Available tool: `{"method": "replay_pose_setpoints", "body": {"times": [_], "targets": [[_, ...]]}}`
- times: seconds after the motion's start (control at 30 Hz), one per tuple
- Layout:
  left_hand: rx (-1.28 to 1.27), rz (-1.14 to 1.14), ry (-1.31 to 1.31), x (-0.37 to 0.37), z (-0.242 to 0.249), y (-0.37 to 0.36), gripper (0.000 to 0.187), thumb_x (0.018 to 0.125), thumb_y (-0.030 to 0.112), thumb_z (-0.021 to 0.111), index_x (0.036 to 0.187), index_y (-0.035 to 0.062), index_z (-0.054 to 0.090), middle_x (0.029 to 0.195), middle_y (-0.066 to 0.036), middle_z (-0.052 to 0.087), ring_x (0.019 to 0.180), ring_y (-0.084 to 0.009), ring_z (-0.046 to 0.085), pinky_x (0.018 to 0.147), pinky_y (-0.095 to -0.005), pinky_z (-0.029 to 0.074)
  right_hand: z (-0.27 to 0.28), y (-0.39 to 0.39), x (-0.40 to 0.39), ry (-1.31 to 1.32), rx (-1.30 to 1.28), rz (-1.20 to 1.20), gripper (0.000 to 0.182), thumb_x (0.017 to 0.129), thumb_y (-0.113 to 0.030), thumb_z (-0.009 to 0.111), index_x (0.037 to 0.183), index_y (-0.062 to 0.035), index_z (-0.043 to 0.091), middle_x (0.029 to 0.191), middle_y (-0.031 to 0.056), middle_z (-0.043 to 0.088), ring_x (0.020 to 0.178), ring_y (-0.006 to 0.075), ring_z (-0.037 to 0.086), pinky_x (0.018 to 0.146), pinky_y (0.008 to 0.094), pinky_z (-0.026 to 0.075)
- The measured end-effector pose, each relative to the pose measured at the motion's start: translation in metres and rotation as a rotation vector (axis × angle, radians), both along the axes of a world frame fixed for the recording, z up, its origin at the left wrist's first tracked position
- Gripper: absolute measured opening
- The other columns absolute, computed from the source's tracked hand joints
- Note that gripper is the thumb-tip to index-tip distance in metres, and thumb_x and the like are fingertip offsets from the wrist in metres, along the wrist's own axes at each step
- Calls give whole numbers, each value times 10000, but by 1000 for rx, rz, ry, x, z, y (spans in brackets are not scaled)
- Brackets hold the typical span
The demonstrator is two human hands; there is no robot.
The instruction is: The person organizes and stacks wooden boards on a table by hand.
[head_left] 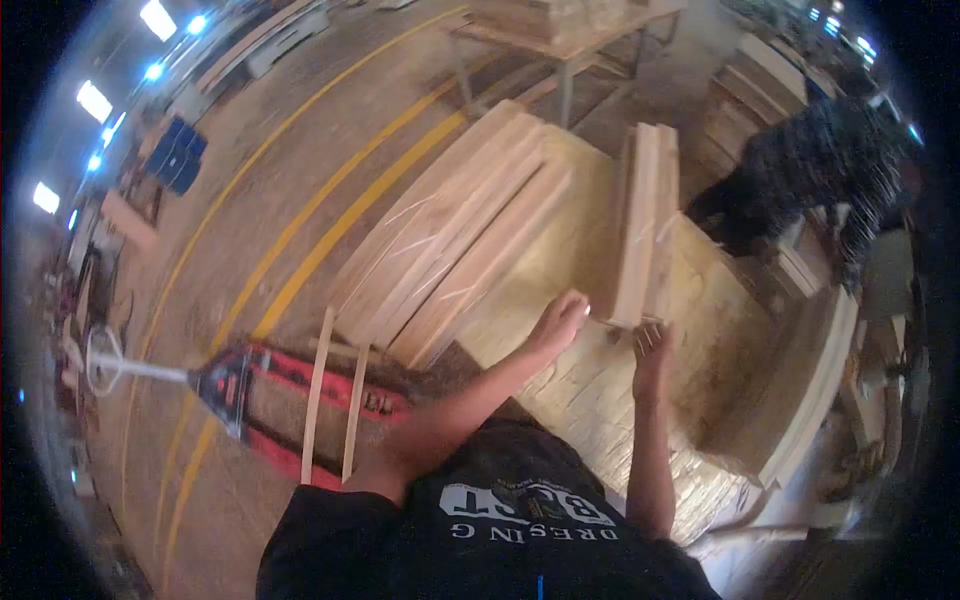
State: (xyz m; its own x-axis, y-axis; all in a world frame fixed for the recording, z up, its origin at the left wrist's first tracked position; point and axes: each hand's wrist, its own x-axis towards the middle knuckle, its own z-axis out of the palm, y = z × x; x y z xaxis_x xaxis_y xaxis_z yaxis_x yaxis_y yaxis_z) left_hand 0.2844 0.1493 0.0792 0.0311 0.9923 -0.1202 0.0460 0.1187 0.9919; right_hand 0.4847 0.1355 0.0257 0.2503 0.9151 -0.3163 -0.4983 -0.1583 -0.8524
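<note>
"Logging hands first. On my head feed, what's the left hand (pixel 563 322) doing?"

"Fingers look partly curled, beside the near end of the middle boards (pixel 645 225). Blurry, so I can't tell if it touches them, or whether it's gripping."

"And the right hand (pixel 653 352)?"

"Fingers pointing up at the same near end, close against it. Can't tell if they're closed on the wood."

"Where are those boards?"

"Lying side by side on the pale, wrinkled surface (pixel 550 270), long side running away from me, between two other lots. I see the left stack (pixel 450 240) slanting at that surface's left side, white marks across its boards, and the right stack (pixel 815 385) along its right side."

"Floor stuff, quick."

"Red pallet jack (pixel 385 403) lower left, pale handle (pixel 140 369) pointing away to the left. Two thin slats (pixel 316 395) lie across its forks. Yellow lines (pixel 318 258) run along the floor past it."

"Anyone else?"

"One co-worker (pixel 820 165) in dark clothes, upper right, bent over beyond the right stack, an arm hanging down. Apart from my pair of hands; can't make out what that arm reaches."

"Background?"

"A table (pixel 560 45) with wood on it at the top, blue containers (pixel 175 155) upper left."
</note>
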Motion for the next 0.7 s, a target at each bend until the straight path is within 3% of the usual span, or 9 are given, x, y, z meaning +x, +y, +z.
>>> {"method": "replay_pose_setpoints", "body": {"times": [0.03,0.1,0.2,0.3,0.37,0.43,0.53,0.6,0.7], "targets": [[53,-1,26,-19,-6,-23,179,966,195,497,969,39,586,885,-66,594,775,-140,549,685,-291,465,1,-22,-13,-15,-74,-216,519,1013,-453,440,1355,-63,449,1134,61,610,1087,201,565,1015,363,378],[14,181,-114,-63,-3,-88,192,970,172,498,1021,19,603,945,-75,631,788,-122,583,673,-262,478,-28,-60,-40,52,-55,-118,399,998,-371,475,1274,-84,505,1132,48,612,1025,203,577,948,371,427],[-195,701,-79,-116,36,-169,171,960,113,490,1044,-1,586,973,-87,637,843,-137,623,647,-258,501,9,-78,-113,190,-258,442,347,987,-271,518,1279,-84,534,1137,49,613,999,186,580,890,325,470],[-111,954,38,-148,36,-191,138,938,59,492,1034,-9,566,993,-108,631,830,-164,655,651,-278,522,44,-57,-172,70,-126,872,539,1001,-418,515,1392,-53,448,1255,105,577,1146,215,548,983,367,453],[-52,870,125,-135,44,-178,119,939,46,489,1023,-2,557,999,-118,628,787,-169,662,640,-277,524,56,-43,-203,-16,-61,933,578,996,-441,521,1412,-52,427,1301,117,558,1190,231,536,1006,381,445],[8,783,208,-113,52,-174,101,939,34,486,1013,6,549,1006,-128,625,743,-174,669,629,-277,526,57,-34,-224,42,-80,698,628,984,-476,521,1431,-52,399,1367,137,515,1231,264,523,1030,400,433],[-12,621,-61,-82,51,-170,88,942,34,488,1008,4,538,927,-124,643,679,-175,670,618,-281,527,44,-14,-230,115,157,364,665,967,-507,519,1436,-56,380,1387,155,492,1230,304,524,1027,427,439],[258,248,150,-73,33,-174,55,930,45,538,962,1,546,804,-115,650,665,-166,663,604,-288,519,55,-3,-202,221,116,412,654,963,-504,519,1428,-64,389,1378,159,499,1218,302,531,1009,436,451],[105,308,16,-68,63,-166,70,902,61,607,916,7,564,715,-100,634,648,-156,646,588,-304,509,86,-1,-159,316,109,489,554,954,-473,530,1345,-86,466,1243,140,579,1042,254,611,835,407,534]]}}
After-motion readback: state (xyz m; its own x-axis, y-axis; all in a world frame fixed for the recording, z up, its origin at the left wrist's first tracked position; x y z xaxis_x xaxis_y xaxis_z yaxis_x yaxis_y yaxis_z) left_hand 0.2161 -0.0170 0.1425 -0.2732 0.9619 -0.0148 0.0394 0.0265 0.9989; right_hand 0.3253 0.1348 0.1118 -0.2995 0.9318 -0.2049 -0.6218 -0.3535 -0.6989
